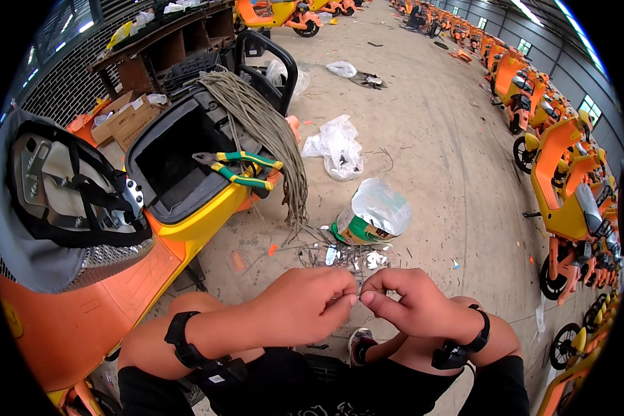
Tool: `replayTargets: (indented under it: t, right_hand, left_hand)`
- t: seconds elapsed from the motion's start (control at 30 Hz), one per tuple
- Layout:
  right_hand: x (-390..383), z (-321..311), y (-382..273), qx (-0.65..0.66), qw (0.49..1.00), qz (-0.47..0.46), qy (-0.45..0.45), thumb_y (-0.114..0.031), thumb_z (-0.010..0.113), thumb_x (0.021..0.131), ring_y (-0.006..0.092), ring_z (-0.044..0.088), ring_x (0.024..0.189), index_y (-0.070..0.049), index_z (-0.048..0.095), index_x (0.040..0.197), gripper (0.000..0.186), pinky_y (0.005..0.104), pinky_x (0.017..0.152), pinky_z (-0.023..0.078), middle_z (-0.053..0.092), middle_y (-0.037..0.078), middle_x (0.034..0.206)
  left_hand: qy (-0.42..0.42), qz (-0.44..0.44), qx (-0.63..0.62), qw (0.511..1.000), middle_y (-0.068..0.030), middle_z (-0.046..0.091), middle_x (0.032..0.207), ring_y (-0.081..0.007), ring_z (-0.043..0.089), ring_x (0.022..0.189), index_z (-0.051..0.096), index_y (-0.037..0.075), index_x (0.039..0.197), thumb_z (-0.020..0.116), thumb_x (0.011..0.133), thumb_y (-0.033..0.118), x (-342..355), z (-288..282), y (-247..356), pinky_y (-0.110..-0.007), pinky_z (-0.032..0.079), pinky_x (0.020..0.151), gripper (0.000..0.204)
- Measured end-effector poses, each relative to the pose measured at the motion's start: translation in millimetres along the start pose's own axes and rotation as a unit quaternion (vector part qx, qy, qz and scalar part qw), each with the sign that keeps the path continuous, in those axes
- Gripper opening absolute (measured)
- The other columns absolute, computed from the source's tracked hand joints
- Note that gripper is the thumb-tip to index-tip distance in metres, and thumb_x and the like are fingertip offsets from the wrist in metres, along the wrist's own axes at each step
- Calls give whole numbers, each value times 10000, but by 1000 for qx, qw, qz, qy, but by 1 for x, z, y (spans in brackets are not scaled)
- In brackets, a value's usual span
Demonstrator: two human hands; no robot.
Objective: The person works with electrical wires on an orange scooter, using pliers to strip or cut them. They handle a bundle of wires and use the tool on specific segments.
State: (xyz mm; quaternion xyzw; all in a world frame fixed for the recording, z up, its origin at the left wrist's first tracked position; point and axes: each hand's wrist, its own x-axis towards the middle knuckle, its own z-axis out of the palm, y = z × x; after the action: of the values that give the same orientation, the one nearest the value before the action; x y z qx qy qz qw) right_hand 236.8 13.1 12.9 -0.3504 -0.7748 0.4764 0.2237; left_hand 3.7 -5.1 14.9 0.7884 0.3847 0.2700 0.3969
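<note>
Two bare hands, brought together above the lap, tips almost meeting: left hand (305, 303), fingers curled, grip narrowed to a thumb-and-forefinger pinch; right hand (419, 303), likewise pinched. A very small item may sit between the fingertips; whether either grip holds one cannot be told. One black strap per wrist: left strap (180, 336), right strap (477, 329).

Below the hands, one shoe (361, 347) on the floor. Just beyond them, assorted scraps (376, 259), strewn on the floor. Beside these, one green container (385, 201) with a silvery upper part, standing.

At the left, one orange-and-yellow scooter (83, 291); one grey seat (7, 222), underside showing metal brackets; one open black compartment (161, 170). At its edge, one pair of pliers (246, 158), green-and-yellow handles spread; behind, a bundle of greyish strands (274, 132), draped downward.

Farther: one white plastic bag (336, 142), on the floor; one cardboard box (128, 118); one brown counter (142, 66), loaded. Along the right, many parked scooters (558, 177), receding in rows.
</note>
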Motion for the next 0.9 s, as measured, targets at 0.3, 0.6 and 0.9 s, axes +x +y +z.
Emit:
replayTargets:
  t: [0.3, 0.6, 0.9]
  right_hand:
    - [6, -9, 4, 382, 879, 258, -124, -173, 571, 1021, 78, 526, 605, -14, 625, 911, 201, 230, 576, 414, 559, -15, 701]
    - [3, 3, 3, 218, 960, 171, -29, -216, 643, 1006, 35, 511, 674, -17, 626, 987, 201, 220, 600, 443, 590, -36, 786]
    - [2, 2, 10, -112, 990, -73, 44, -164, 719, 915, 194, 626, 717, -45, 643, 1062, 205, 326, 623, 504, 656, 45, 859]
  left_hand:
    - [102, 257, 331, 902, -27, 534, 759, -203, 578, 611, 623, 56, 978, 711, 779, 139, -6, 9, -2, -328, 450, 517, 234]
    - [64, 100, 185, 976, -78, 589, 842, -290, 637, 712, 633, 52, 1072, 705, 872, 145, -2, 11, -8, -376, 510, 595, 232]
    - [68, 34, 83, 994, -92, 637, 818, -242, 641, 692, 658, 35, 1012, 669, 897, 103, -1, 9, -6, -334, 499, 587, 134]
